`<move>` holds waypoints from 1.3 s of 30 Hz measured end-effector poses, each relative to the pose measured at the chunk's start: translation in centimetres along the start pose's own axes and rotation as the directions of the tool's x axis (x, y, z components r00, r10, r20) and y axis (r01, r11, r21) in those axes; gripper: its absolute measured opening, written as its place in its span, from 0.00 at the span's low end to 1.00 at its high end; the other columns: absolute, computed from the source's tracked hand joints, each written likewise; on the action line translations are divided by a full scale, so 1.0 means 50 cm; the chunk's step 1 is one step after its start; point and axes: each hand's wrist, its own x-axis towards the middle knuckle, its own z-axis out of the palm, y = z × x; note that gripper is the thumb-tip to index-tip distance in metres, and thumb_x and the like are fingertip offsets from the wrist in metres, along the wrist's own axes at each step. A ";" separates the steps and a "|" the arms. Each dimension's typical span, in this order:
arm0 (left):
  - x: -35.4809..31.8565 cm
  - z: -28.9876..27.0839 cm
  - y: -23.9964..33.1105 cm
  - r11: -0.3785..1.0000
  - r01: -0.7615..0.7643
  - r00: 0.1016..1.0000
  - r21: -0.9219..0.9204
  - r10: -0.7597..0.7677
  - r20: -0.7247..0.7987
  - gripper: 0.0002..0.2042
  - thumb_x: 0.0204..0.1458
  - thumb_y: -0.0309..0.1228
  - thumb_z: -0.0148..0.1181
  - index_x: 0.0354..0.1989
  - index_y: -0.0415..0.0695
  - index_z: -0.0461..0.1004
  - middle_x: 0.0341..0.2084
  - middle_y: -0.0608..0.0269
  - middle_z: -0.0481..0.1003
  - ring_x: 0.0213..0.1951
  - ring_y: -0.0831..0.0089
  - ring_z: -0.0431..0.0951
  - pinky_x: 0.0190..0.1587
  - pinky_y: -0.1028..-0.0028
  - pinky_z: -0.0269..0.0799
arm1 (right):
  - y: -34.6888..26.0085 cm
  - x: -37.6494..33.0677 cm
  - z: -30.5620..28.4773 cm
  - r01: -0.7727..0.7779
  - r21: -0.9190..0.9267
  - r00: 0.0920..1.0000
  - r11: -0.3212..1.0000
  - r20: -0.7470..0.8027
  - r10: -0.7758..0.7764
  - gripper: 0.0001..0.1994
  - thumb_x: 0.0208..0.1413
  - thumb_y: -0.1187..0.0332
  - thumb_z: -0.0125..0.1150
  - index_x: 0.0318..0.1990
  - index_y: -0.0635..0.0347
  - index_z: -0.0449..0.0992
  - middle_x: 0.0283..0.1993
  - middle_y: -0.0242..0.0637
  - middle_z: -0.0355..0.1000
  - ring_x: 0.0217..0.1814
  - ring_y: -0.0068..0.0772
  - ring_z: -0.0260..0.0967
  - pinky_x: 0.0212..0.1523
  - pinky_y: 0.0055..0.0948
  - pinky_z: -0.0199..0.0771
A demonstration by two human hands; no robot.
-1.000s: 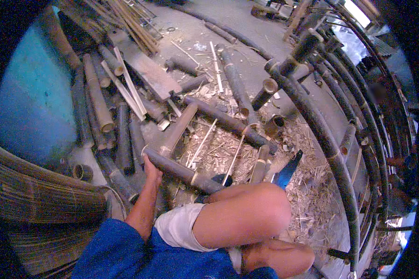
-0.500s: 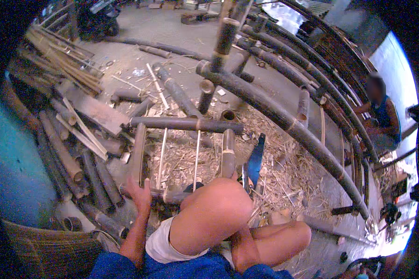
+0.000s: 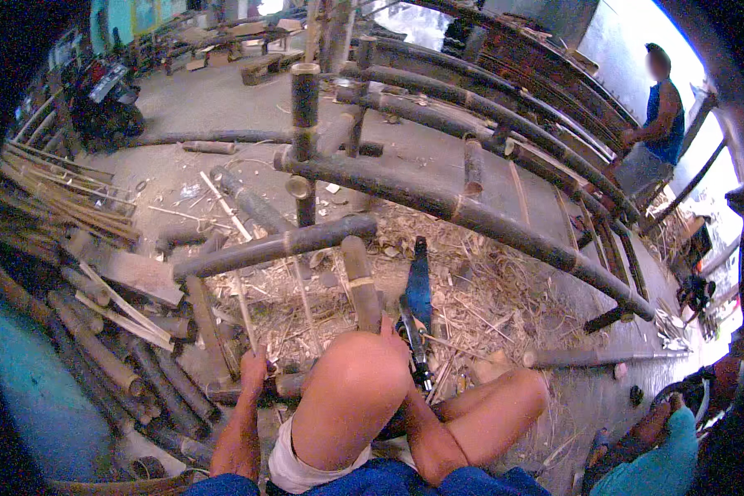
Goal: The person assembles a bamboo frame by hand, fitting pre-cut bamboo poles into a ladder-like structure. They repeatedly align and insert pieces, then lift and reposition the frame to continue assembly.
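A small rectangular bamboo frame (image 3: 285, 246) leans in front of my knees, with dark poles around it and thin pale sticks (image 3: 245, 316) across its opening. My left hand (image 3: 255, 372) is closed at its lower rail, around the lower end of one pale stick. Beside the frame's right post (image 3: 359, 277) is my right hand (image 3: 393, 337), mostly hidden by my raised knee; its grip does not show. Just right of that hand lies a long, flat blue object (image 3: 419, 285) with a dark tip, next to a black and orange tool (image 3: 413, 337).
Long bamboo poles (image 3: 446, 202) form a bigger structure ahead and right. Cut bamboo pieces (image 3: 99, 339) pile at left; shavings (image 3: 488, 289) cover the floor. A person (image 3: 661, 116) stands at the far right, and another in a teal top (image 3: 653, 455) is at the lower right.
My left hand has moved from the frame's lower left corner to a pale stick and closed. The frame's top pole now slants. The far-right person has risen, and my view has shifted.
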 end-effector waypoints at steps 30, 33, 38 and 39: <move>-0.073 -0.066 0.168 0.905 -0.426 0.733 0.000 0.345 -0.586 0.30 0.63 0.56 0.53 0.31 0.34 0.73 0.17 0.59 0.67 0.20 0.65 0.66 0.26 0.60 0.63 | 0.438 -0.442 -0.231 -0.542 0.120 0.666 0.832 -0.541 0.513 0.29 0.57 0.54 0.62 0.60 0.65 0.70 0.47 0.57 0.77 0.50 0.60 0.75 0.50 0.49 0.76; -0.105 -0.065 0.185 0.897 -0.441 0.731 -0.018 0.347 -0.587 0.29 0.63 0.56 0.53 0.32 0.35 0.73 0.17 0.60 0.66 0.20 0.66 0.65 0.26 0.61 0.63 | 0.466 -0.452 -0.092 -0.529 0.133 0.779 0.838 -0.316 0.542 0.28 0.56 0.52 0.63 0.57 0.65 0.71 0.46 0.56 0.76 0.50 0.61 0.74 0.50 0.51 0.75; -0.155 -0.075 0.213 0.887 -0.458 0.733 -0.065 0.335 -0.592 0.28 0.63 0.56 0.54 0.33 0.36 0.73 0.17 0.62 0.66 0.20 0.68 0.65 0.25 0.63 0.63 | 0.444 -0.398 0.043 -0.414 0.146 0.889 0.899 -0.145 0.433 0.25 0.56 0.52 0.63 0.54 0.61 0.72 0.47 0.56 0.75 0.49 0.62 0.75 0.47 0.53 0.77; -0.163 -0.077 0.219 0.882 -0.465 0.736 -0.077 0.337 -0.588 0.28 0.63 0.56 0.54 0.34 0.36 0.73 0.17 0.62 0.65 0.20 0.69 0.64 0.25 0.64 0.63 | 0.433 -0.380 0.059 -0.456 0.114 0.878 0.883 -0.109 0.467 0.25 0.56 0.52 0.63 0.53 0.60 0.71 0.47 0.56 0.75 0.49 0.62 0.75 0.46 0.54 0.77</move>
